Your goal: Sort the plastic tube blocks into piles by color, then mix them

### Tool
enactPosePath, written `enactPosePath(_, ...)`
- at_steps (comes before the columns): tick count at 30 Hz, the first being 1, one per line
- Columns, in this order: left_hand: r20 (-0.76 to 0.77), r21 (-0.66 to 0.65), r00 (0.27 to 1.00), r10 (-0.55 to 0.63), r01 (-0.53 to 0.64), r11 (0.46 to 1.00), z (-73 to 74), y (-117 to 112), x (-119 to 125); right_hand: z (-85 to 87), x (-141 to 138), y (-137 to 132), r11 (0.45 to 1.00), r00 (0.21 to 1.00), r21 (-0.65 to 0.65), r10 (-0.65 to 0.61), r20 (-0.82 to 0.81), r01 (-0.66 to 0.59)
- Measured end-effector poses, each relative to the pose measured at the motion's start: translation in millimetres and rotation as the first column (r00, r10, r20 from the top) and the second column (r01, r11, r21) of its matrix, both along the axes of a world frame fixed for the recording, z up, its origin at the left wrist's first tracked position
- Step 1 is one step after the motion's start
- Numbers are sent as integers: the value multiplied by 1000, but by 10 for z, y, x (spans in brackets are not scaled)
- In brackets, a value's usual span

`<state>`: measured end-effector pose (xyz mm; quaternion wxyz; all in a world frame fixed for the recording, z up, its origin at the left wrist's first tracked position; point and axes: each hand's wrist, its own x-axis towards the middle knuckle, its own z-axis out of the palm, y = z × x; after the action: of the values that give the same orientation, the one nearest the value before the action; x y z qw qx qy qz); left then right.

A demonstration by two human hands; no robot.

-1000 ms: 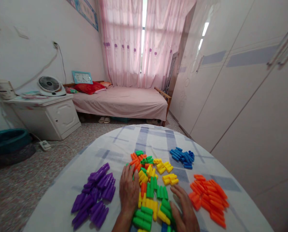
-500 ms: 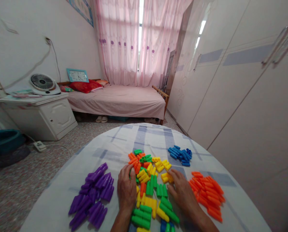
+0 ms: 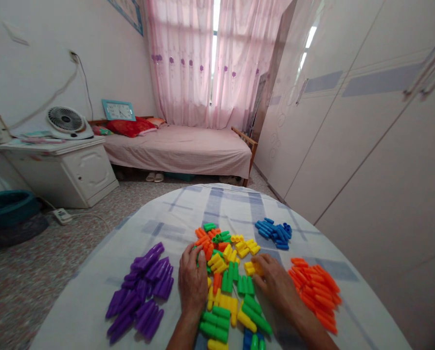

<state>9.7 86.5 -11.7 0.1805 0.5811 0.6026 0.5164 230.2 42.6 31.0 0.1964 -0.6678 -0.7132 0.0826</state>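
Plastic peg-shaped toy blocks lie in a mixed heap of green, yellow and orange between my hands. My left hand (image 3: 193, 283) rests on the heap's left side, fingers curled over a green block (image 3: 198, 251) that shows between thumb and forefinger. From the right, my right hand (image 3: 276, 283) closes its fingertips on the end of a yellow block (image 3: 251, 268). Closer to me are joined green blocks (image 3: 215, 323), a flat yellow block (image 3: 227, 304) and a few blue ones (image 3: 247, 338). Parts of both held blocks are hidden by my fingers.
Purple blocks (image 3: 141, 294) are piled left of my left hand. An orange pile (image 3: 316, 291) lies beside my right forearm, a blue pile (image 3: 274, 232) farther back. A checked cloth covers the round table (image 3: 181, 206). Beyond stand a bed (image 3: 177, 146) and a wardrobe (image 3: 349, 160).
The view has shifted slightly, moving the scene a little right in the picture. Both hands stay at nearly the same places among the blocks.
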Motion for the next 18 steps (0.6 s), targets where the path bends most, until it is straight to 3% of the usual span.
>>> enactPosePath(8, -18, -11, 1000, -16, 16, 1000, -19, 17, -17, 8, -69, -6, 1000, 1000, -5, -11, -17, 11)
enactPosePath(12, -36, -19, 999, -19, 19, 1000, -9, 21, -18, 30, -25, -158, 998, 991, 12, -53, -126, 55)
enactPosePath(18, -35, -13, 999, -20, 20, 1000, -6, 27, -17, 103, 121, -343, 1000, 981, 19, 7, -195, -3)
